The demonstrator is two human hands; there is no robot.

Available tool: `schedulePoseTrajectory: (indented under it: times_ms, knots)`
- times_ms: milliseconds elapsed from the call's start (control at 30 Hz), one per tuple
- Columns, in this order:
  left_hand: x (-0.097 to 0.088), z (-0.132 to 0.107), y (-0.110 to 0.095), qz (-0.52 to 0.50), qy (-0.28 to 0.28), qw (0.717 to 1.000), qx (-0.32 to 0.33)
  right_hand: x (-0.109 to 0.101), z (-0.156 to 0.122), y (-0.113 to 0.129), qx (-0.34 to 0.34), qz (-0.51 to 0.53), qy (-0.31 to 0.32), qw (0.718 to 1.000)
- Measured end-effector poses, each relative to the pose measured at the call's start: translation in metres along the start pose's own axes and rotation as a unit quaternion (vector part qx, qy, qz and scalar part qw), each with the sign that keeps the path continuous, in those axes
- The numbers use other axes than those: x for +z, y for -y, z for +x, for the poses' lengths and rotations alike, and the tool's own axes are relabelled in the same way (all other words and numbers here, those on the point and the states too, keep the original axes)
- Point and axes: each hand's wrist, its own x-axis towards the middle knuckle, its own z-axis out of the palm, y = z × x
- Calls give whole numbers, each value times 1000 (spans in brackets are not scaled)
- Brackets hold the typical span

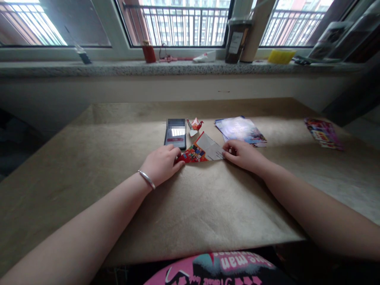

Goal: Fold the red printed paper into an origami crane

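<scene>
A sheet of printed paper folded into a triangle point(204, 149) lies on the table between my two hands, its peak pointing away from me. Red patterned print covers its left part, while the right part is pale grey with small text. My left hand point(162, 164), with a silver bangle at the wrist, pinches the left corner. At the right corner, the thumb and fingers of my right hand point(242, 153) close on the paper. Just beyond the triangle stands a small red and white origami crane point(195, 126). A phone point(175, 134) lies to the crane's left, close to my left fingers.
A stack of purple-white printed sheets point(242, 130) lies beyond my right hand. Farther right are colourful papers point(323, 133). The brown-covered table point(190, 213) meets a wall below a stone windowsill point(113, 69), which holds a dark jar point(236, 41), a red container point(149, 53) and a yellow item point(281, 56).
</scene>
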Motion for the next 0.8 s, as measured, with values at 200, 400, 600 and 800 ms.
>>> schedulePoseTrajectory:
  times_ms: [200, 400, 600, 800]
  knots:
    - [1, 2, 2, -82, -15, 996, -12, -3, -1, -2, -96, 6, -26, 995]
    - [-1, 3, 9, -99, -91, 991, 16, -4, -2, -5, -207, -14, -58, 977]
    - [0, 1, 10, -69, -112, 990, 49, -5, -3, -2, -258, -30, -53, 964]
    - [0, 0, 6, -26, -146, 986, 73, -6, -5, 6, -283, -45, -9, 958]
